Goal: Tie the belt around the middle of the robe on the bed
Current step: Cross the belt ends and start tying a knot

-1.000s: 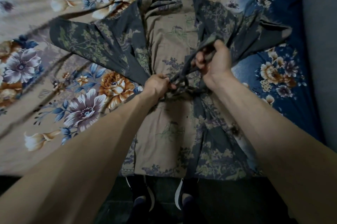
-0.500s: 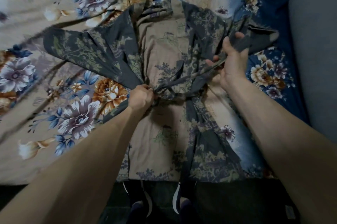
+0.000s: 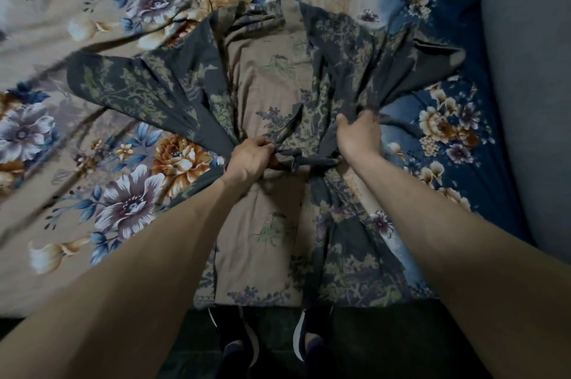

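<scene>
Two dark shoes [image 3: 244, 344] stand at the bed's edge. One robe [image 3: 272, 224] lies spread on the floral bedsheet [image 3: 92, 162], its one belt [image 3: 309, 161] cinched across the waist. The left hand [image 3: 251, 157] pinches the belt's knot; the right hand [image 3: 358, 134] clutches bunched robe fabric.

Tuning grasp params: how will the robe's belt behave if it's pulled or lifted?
Likely floppy: the belt lies crumpled and knotted across the robe. Probably light, since it is a thin fabric strip. Pulling likely drags the robe too; cloth already bunches at both the left hand and right hand.
</scene>
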The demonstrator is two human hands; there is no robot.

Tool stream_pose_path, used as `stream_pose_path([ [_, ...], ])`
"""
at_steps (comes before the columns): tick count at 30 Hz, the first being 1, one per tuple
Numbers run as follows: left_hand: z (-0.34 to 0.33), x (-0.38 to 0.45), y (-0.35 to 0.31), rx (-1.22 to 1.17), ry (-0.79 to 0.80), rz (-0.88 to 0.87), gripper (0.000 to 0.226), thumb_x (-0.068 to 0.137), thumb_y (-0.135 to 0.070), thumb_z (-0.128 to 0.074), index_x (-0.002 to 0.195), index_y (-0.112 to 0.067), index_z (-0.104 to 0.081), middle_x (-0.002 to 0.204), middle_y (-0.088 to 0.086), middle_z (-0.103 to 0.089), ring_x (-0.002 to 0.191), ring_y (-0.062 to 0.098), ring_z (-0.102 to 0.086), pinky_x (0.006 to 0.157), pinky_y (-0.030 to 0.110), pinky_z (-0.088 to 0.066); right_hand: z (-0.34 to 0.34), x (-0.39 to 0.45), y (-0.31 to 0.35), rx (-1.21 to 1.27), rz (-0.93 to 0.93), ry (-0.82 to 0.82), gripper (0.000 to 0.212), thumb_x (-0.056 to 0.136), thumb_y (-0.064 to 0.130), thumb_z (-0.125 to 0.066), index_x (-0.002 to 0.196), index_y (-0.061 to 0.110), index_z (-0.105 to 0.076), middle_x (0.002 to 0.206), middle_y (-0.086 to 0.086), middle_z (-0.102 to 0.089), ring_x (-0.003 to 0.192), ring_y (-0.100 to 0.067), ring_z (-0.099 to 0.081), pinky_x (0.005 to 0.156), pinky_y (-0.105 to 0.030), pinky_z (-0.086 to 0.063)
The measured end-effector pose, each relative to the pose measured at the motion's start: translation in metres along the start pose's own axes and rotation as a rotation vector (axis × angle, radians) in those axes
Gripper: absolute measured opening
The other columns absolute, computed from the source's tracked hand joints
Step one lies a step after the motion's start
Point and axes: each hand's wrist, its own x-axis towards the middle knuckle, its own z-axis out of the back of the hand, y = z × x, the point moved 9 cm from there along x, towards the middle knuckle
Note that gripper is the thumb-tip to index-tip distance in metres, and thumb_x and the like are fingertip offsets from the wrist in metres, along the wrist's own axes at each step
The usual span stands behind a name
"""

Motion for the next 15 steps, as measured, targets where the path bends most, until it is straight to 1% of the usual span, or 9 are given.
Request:
stream_pose_path([
  [1, 0.0, 0.0, -0.002, 0.006, 0.0, -0.009, 0.03, 0.09, -0.028, -0.05, 0.062, -0.025, -0.061, 0.054, -0.01, -0.064, 0.057, 0.016, -0.055, 0.064, 0.034, -0.047, -0.012, -0.004, -0.006, 0.002, -0.046, 0.072, 0.051, 0.095, 0.043, -0.046, 0.126, 0.003, -0.056, 0.124, -0.021, -0.063, 0.108, -0.037, -0.062, 0.088, -0.042, -0.052],
  [3, 0.003, 0.001, -0.004, 0.004, -0.008, -0.012, 0.031, 0.087, -0.03, -0.051, 0.058, -0.025, -0.062, 0.045, -0.012, -0.059, 0.056, 0.015, -0.055, 0.065, 0.037, -0.05, -0.052, -0.026, -0.02, 0.099, -0.204, 0.372, 0.053, 0.097, 0.045, -0.042, 0.105, -0.003, -0.062, 0.089, -0.018, -0.071, 0.073, -0.031, -0.067, 0.064, -0.033, -0.056],
  [4, 0.004, 0.0, -0.006, -0.003, -0.011, -0.017, 0.032, 0.087, -0.03, -0.052, 0.057, -0.024, -0.062, 0.044, -0.012, -0.058, 0.056, 0.015, -0.054, 0.066, 0.038, -0.051, -0.071, -0.041, -0.025, 0.174, -0.302, 0.527, 0.057, 0.098, 0.049, -0.037, 0.098, -0.003, -0.06, 0.08, -0.016, -0.068, 0.062, -0.027, -0.064, 0.055, -0.028, -0.052],
  [5, 0.004, -0.002, -0.008, -0.002, -0.009, -0.031, 0.032, 0.086, -0.031, -0.052, 0.057, -0.023, -0.062, 0.046, -0.011, -0.058, 0.057, 0.016, -0.055, 0.066, 0.039, -0.051, -0.086, -0.054, -0.026, 0.262, -0.381, 0.618, 0.057, 0.098, 0.053, -0.034, 0.097, 0.0, -0.057, 0.079, -0.014, -0.066, 0.059, -0.024, -0.061, 0.051, -0.026, -0.049],
  [6, 0.004, -0.003, -0.013, 0.012, 0.003, -0.061, 0.03, 0.086, -0.033, -0.052, 0.06, -0.022, -0.063, 0.051, -0.01, -0.059, 0.061, 0.018, -0.056, 0.068, 0.04, -0.052, -0.095, -0.058, -0.026, 0.364, -0.426, 0.628, 0.053, 0.097, 0.054, -0.035, 0.1, 0.005, -0.054, 0.082, -0.013, -0.065, 0.059, -0.022, -0.06, 0.049, -0.025, -0.047],
  [7, 0.003, -0.005, -0.019, 0.044, 0.025, -0.102, 0.028, 0.086, -0.034, -0.052, 0.064, -0.022, -0.064, 0.058, -0.007, -0.06, 0.067, 0.02, -0.057, 0.07, 0.039, -0.052, -0.099, -0.056, -0.024, 0.461, -0.445, 0.575, 0.044, 0.097, 0.051, -0.042, 0.104, 0.009, -0.055, 0.084, -0.011, -0.064, 0.058, -0.021, -0.057, 0.048, -0.026, -0.044],
  [10, 0.007, -0.012, -0.038, 0.247, 0.058, -0.266, 0.024, 0.089, -0.035, -0.049, 0.081, -0.021, -0.067, 0.078, 0.004, -0.065, 0.082, 0.027, -0.061, 0.072, 0.037, -0.048, -0.092, -0.037, -0.023, 0.593, -0.428, 0.307, 0.023, 0.09, 0.034, -0.063, 0.101, 0.014, -0.063, 0.086, -0.01, -0.061, 0.057, -0.02, -0.048, 0.046, -0.027, -0.035],
  [13, 0.017, -0.018, -0.05, 0.6, -0.035, -0.453, 0.022, 0.095, -0.038, -0.043, 0.097, -0.025, -0.061, 0.094, 0.01, -0.069, 0.088, 0.033, -0.063, 0.063, 0.033, -0.041, -0.086, -0.029, -0.013, 0.788, -0.347, 0.191, 0.017, 0.097, 0.031, -0.051, 0.099, 0.016, -0.06, 0.098, -0.008, -0.062, 0.085, -0.024, -0.054, 0.059, -0.029, -0.039],
  [15, 0.022, -0.023, -0.05, 0.814, -0.116, -0.539, 0.021, 0.096, -0.041, -0.042, 0.096, -0.025, -0.056, 0.091, 0.011, -0.067, 0.082, 0.035, -0.064, 0.058, 0.032, -0.038, -0.087, -0.033, -0.004, 1.062, -0.367, 0.217, 0.019, 0.102, 0.03, -0.041, 0.101, 0.016, -0.054, 0.091, -0.004, -0.066, 0.096, -0.022, -0.057, 0.073, -0.029, -0.043],
])
